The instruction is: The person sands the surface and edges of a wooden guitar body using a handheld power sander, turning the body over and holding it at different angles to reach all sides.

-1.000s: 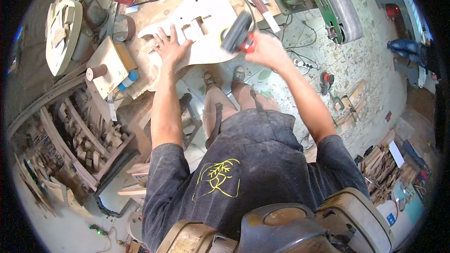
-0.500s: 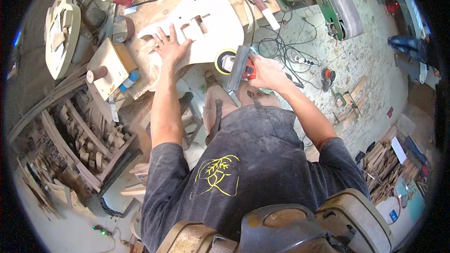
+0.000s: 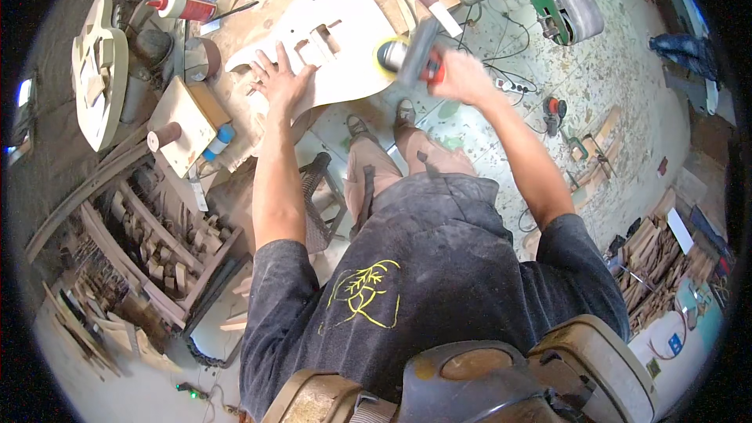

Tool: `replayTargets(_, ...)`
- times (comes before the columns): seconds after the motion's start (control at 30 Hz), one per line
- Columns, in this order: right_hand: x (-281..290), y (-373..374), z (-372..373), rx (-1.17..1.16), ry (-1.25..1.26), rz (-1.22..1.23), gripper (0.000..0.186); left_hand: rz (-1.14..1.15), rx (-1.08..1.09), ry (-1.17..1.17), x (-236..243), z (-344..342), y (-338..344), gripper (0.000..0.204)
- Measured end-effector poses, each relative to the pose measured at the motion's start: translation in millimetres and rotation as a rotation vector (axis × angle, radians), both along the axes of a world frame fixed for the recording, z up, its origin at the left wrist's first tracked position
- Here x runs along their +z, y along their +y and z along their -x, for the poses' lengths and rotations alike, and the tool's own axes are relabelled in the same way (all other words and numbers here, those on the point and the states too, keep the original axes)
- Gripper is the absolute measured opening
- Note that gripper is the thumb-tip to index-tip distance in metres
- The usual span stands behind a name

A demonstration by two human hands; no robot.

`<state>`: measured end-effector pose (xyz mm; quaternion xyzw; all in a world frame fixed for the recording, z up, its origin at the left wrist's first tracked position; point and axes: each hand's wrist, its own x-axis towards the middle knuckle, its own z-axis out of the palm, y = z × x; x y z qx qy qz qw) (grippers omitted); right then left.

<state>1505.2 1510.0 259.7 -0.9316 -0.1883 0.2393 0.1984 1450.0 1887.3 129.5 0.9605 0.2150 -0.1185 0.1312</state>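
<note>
Standing beside left hand (image 3: pixel 280 82): white glue bottle (image 3: pixel 182 8), red label.

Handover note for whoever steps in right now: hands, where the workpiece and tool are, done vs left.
Left hand: flat, fingers spread, pressing the pale wooden guitar body down on the workbench.
Right hand: gripping a handheld power sander, its yellow-rimmed disc at the body's right edge, which overhangs the bench; actual contact cannot be told.
Guitar body: already cut to outline, with cavities routed in its middle.
Nearby: glue bottle at the bench's far left, a second cut-out body further left.
Done: shaping and routing. Left: how much edge remains to sand cannot be told from here.
</note>
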Motion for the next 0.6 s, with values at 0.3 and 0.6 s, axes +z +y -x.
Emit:
replayTargets(0.3,-28.9,-12.3,8.9,-0.025,0.023,-0.013,0.042,0.046,-0.01,-0.001,10.1,-6.3,-7.0,0.114)
replayTargets(0.6,-15.1,-22.3,-8.8,-0.069,-0.002,-0.053,0.045,0.026,-0.007,0.003,2.2,-1.7,0.8,0.114)
